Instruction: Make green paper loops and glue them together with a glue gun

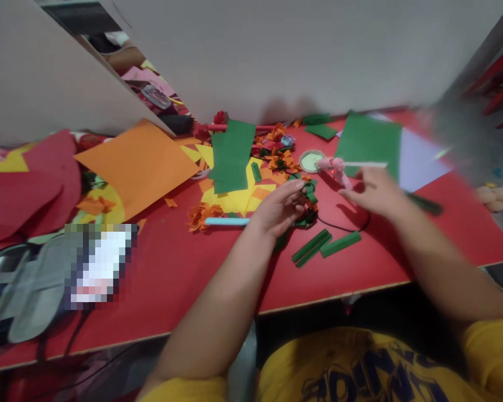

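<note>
Beside the pink glue gun (pixel 334 167):
Left hand (pixel 279 209): a green paper piece (pixel 308 195) is being gripped.
Right hand (pixel 375 190): half-curled, grasp unclear.
Done: orange flowers (pixel 279 159).
Left: green strips (pixel 324 244) are lying unused.

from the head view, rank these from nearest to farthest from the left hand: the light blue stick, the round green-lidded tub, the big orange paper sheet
1. The light blue stick, lying on the red table just to the left of the left hand.
2. The round green-lidded tub, up and to the right, farther back on the table.
3. The big orange paper sheet, far off to the left.
</note>
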`<state>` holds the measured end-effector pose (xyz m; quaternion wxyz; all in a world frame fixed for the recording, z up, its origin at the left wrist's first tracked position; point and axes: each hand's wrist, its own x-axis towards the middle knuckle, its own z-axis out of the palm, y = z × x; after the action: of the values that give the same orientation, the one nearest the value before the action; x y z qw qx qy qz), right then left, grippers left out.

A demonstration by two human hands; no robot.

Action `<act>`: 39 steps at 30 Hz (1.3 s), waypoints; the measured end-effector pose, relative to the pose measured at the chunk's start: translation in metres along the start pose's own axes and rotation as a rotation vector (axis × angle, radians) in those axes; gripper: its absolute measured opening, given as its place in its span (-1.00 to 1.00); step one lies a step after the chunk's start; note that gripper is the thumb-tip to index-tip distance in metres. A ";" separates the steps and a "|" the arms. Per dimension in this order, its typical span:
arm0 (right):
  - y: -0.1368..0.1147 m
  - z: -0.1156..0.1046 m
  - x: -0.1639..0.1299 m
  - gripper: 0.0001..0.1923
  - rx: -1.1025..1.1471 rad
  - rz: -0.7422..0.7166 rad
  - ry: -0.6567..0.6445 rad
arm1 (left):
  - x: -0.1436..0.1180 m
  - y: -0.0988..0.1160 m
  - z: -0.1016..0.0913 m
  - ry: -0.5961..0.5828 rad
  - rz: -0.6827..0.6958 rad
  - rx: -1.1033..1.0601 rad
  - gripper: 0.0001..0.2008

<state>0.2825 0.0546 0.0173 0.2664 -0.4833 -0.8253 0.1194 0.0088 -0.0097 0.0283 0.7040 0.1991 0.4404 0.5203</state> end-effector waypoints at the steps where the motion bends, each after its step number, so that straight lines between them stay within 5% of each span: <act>1: -0.007 -0.012 -0.008 -0.40 -0.069 0.030 -0.065 | 0.000 -0.001 0.000 -0.008 -0.002 0.003 -0.60; 4: -0.043 -0.031 -0.027 -0.40 0.017 -0.105 -0.358 | -0.001 -0.005 0.002 -0.027 0.004 0.043 -0.59; 8: -0.086 -0.010 -0.028 -0.98 0.171 -0.222 0.057 | -0.002 -0.014 0.002 -0.053 0.048 0.158 -0.58; 9: -0.089 -0.001 -0.026 -0.91 0.184 -0.254 0.103 | -0.003 -0.016 0.002 -0.062 0.057 0.184 -0.57; 13: -0.078 0.021 -0.018 -0.88 0.194 -0.296 0.073 | -0.005 -0.023 0.004 -0.105 0.079 0.263 -0.56; 20: -0.066 0.020 -0.018 -0.92 0.106 -0.283 0.089 | -0.007 -0.025 0.006 -0.100 0.080 0.260 -0.57; 30: -0.070 0.014 -0.016 -0.93 0.378 -0.062 0.097 | -0.006 -0.026 -0.002 -0.114 0.722 0.780 -0.82; 35: -0.072 0.012 -0.017 -0.85 0.714 0.039 -0.003 | -0.001 -0.029 -0.008 -0.079 0.883 0.841 -0.92; 39: -0.070 0.012 -0.016 -0.68 0.909 0.085 -0.085 | 0.007 -0.032 -0.013 -0.074 1.018 0.796 -0.79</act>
<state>0.2307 0.0059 0.0341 0.4122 -0.3455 -0.6790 0.4998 0.0166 -0.0178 -0.0050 0.2565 0.6465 0.4257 0.5788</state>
